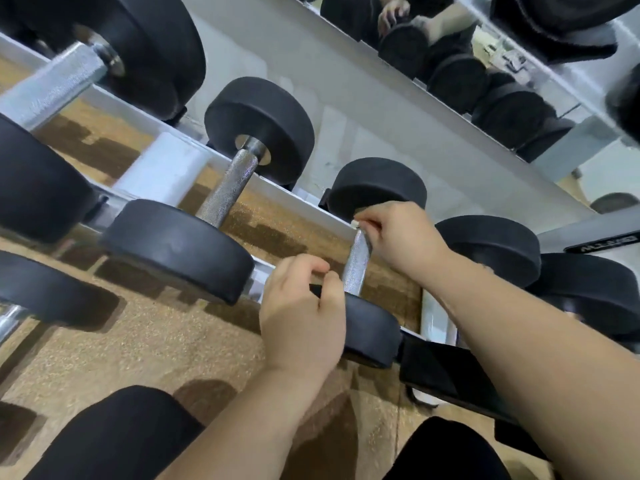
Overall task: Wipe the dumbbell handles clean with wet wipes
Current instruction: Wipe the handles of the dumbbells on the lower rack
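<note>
A small black dumbbell lies on the white rack (304, 202), its knurled steel handle (356, 263) showing between my hands. My right hand (398, 233) is curled over the far end of that handle, pinching a scrap of white wet wipe (356, 223) against it next to the far head (377, 185). My left hand (304, 313) grips the near black head (374, 330) from above, fingers curled over its edge. Most of the wipe is hidden under my right fingers.
A larger dumbbell (230, 188) lies to the left, with still bigger ones beyond it. More black dumbbells (495, 247) sit to the right. A mirror (450, 46) behind the rack reflects heads and hands. Brown patterned carpet (138, 341) lies below; my knees are at the bottom.
</note>
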The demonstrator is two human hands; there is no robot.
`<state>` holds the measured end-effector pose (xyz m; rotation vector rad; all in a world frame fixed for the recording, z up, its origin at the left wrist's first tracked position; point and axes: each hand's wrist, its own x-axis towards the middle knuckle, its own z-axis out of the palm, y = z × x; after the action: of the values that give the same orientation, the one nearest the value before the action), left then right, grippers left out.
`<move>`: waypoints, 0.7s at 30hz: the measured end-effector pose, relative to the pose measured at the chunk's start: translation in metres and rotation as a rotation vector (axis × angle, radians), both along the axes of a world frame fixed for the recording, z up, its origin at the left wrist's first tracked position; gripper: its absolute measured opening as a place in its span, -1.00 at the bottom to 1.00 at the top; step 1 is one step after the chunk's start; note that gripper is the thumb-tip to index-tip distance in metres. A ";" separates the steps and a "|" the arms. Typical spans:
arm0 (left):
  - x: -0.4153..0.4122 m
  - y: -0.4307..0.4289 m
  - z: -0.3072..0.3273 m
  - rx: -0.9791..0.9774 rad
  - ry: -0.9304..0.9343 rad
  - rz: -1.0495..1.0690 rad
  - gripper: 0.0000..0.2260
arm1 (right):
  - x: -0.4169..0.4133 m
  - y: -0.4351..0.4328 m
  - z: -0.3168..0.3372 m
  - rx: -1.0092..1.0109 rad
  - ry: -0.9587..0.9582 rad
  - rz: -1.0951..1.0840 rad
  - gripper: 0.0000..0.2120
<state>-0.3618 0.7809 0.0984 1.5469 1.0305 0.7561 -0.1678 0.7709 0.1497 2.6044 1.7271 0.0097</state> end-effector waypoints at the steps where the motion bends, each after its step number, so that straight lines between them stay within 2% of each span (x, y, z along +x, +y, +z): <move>1: -0.003 0.001 -0.005 0.002 -0.015 -0.014 -0.82 | -0.002 -0.001 0.001 -0.008 0.026 -0.007 -0.81; 5: -0.007 0.007 -0.013 0.074 -0.057 -0.113 -0.79 | -0.025 -0.003 0.012 -0.305 0.151 0.213 -0.85; 7: -0.006 0.010 -0.013 0.062 -0.077 -0.151 -0.79 | -0.027 0.001 0.016 -0.403 0.163 0.249 -0.85; 11: -0.010 0.015 -0.013 0.014 -0.149 -0.191 -0.86 | -0.004 0.013 0.012 -0.237 -0.041 0.151 -0.85; 14: -0.011 0.018 -0.017 0.024 -0.149 -0.219 -0.88 | -0.007 0.010 0.003 -0.180 -0.099 0.086 -0.82; 17: -0.009 0.018 -0.020 0.090 -0.081 -0.202 -0.80 | -0.024 -0.008 0.009 -0.173 0.061 0.158 -0.86; 19: -0.009 0.018 -0.021 0.098 -0.066 -0.190 -0.78 | -0.038 -0.018 0.015 -0.283 0.241 0.244 -0.90; 21: -0.009 0.017 -0.021 0.080 -0.072 -0.181 -0.79 | -0.040 -0.020 0.017 -0.365 0.292 0.324 -0.91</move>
<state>-0.3704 0.7983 0.0771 1.6450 0.8037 0.7282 -0.2080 0.7512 0.1671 2.1283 1.9925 -0.6448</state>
